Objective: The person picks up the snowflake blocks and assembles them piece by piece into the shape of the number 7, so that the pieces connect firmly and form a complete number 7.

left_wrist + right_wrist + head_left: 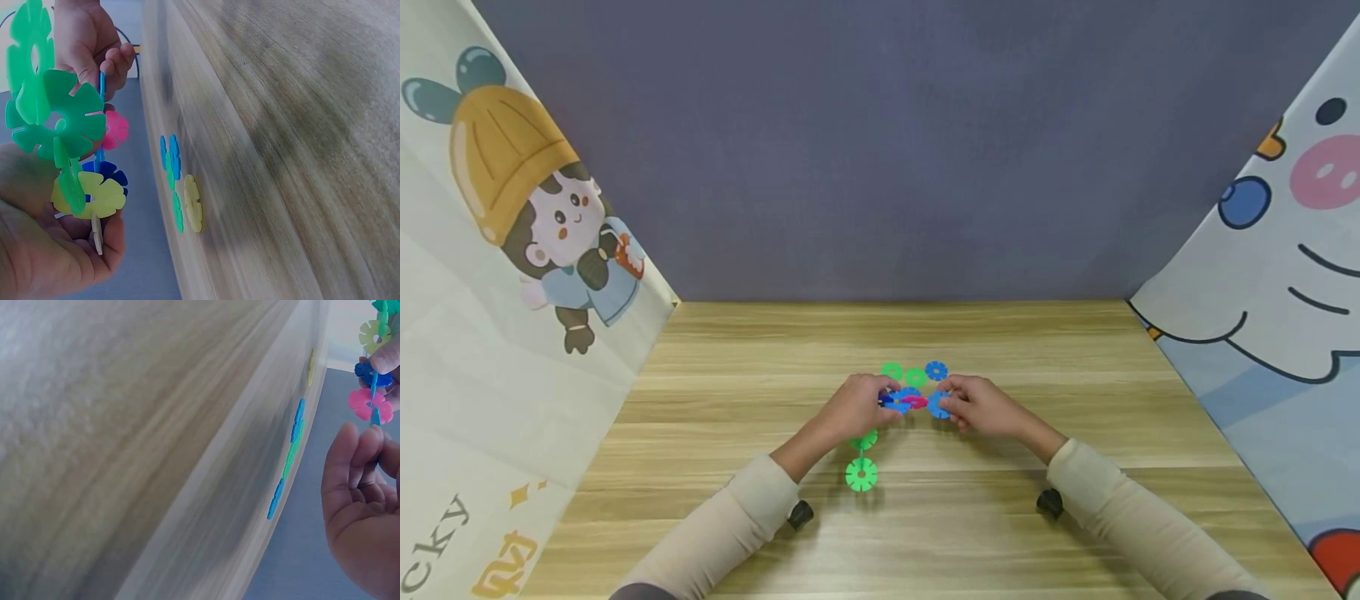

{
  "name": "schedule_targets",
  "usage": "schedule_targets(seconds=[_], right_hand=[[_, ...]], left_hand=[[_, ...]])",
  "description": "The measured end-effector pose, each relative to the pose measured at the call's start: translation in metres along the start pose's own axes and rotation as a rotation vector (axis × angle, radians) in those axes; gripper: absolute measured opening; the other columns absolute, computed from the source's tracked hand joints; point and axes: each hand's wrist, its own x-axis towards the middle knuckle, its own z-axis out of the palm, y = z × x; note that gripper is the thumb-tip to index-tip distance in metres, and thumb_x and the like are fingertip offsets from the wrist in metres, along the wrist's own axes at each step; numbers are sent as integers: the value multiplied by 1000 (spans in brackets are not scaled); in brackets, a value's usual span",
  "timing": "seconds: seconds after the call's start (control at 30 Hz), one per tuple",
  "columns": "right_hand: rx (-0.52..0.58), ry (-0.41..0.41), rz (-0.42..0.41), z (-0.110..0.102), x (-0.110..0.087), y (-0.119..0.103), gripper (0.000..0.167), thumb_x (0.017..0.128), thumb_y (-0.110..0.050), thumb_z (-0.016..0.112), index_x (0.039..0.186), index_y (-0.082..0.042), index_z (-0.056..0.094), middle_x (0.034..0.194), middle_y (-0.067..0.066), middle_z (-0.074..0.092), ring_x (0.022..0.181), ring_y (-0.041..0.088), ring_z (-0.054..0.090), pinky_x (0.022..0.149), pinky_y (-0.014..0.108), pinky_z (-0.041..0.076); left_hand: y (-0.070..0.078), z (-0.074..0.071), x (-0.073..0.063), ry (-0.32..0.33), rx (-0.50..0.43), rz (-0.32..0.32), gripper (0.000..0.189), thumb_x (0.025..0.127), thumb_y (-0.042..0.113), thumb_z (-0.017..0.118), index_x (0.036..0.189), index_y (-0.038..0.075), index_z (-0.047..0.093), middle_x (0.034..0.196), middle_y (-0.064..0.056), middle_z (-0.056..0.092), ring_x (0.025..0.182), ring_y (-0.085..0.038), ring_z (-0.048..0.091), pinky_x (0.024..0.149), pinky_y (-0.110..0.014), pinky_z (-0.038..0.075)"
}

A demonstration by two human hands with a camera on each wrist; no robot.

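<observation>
My left hand (pixel 861 406) grips a chain of slotted, flower-shaped plastic discs. In the left wrist view it runs from green discs (pixel 75 119) through a yellow disc (pixel 103 195) and a dark blue disc (pixel 115 173) to a pink disc (pixel 117 130). A green disc (pixel 861 475) at the chain's near end extends below the left hand in the head view. Between thumb and fingers, my right hand (pixel 985 407) pinches a blue disc (pixel 937 406) close beside the pink one. Whether these two are slotted together I cannot tell.
Loose discs lie on the wooden table (pixel 737 358) just beyond the hands: green discs (pixel 915 377), a blue disc (pixel 936 370) and a yellow disc (pixel 193 203). A grey-blue panel (pixel 895 167) stands behind, with printed panels at both sides.
</observation>
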Motion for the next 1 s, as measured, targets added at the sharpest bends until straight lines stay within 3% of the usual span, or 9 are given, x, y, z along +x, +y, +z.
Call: schedule_targets(seconds=[0.5, 0.63, 0.8, 1.0], right_hand=[[82, -17, 20, 3, 1, -2, 25, 106, -14, 56, 125, 0, 60, 74, 10, 64, 61, 15, 61, 58, 33, 59], [131, -22, 41, 4, 2, -3, 25, 106, -13, 55, 125, 2, 59, 75, 15, 64, 63, 15, 61, 60, 32, 60], [197, -21, 67, 3, 2, -7, 24, 105, -10, 55, 124, 5, 59, 73, 5, 61, 66, 13, 62, 63, 33, 61], [257, -4, 82, 2, 4, -5, 22, 105, -9, 54, 122, 5, 61, 72, 4, 61, 66, 14, 63, 66, 37, 62]], left_hand=[[5, -2, -2, 6, -3, 8, 47, 88, 25, 82, 128, 5, 69, 112, -10, 76, 100, -23, 73, 87, -38, 60], [5, -2, -2, 19, 13, 31, 46, 87, 25, 82, 127, 6, 70, 111, -8, 77, 96, -20, 72, 86, -35, 60], [5, -3, -2, 35, 32, 75, 45, 87, 25, 82, 127, 6, 71, 115, -9, 76, 101, -22, 72, 91, -37, 59], [5, -2, -1, 58, 42, 127, 47, 87, 24, 82, 127, 2, 70, 116, -12, 76, 105, -27, 72, 94, -40, 59]])
